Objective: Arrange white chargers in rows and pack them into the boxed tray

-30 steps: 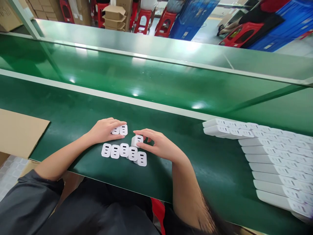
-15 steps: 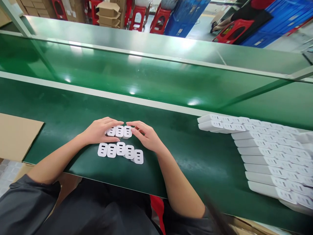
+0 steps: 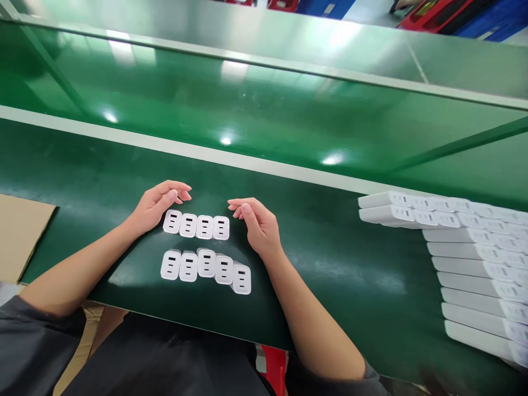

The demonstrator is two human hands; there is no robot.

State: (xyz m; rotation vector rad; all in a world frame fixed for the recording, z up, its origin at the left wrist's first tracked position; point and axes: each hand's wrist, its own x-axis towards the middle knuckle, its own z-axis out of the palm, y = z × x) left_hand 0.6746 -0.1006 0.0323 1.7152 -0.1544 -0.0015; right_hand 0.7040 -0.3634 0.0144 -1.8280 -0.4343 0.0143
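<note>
Two rows of small white charger blocks stand on the green belt (image 3: pixel 330 264) in front of me. The far row (image 3: pixel 196 226) holds several blocks side by side. The near row (image 3: pixel 205 266) is slightly crooked at its right end. My left hand (image 3: pixel 159 203) rests at the left end of the far row, fingers loosely curled above the blocks and holding nothing. My right hand (image 3: pixel 256 223) sits just right of that row, fingers curled and empty, not touching the blocks.
Long rows of white chargers (image 3: pixel 470 253) lie stacked at the right of the belt. A brown cardboard sheet (image 3: pixel 16 231) lies at the left edge. A pale rail (image 3: pixel 247 159) divides the near belt from a glossy green surface behind.
The far row has grown from two blocks to several. My right hand set its block at the row's end and both hands have drawn back from it. The camera tilted down.
</note>
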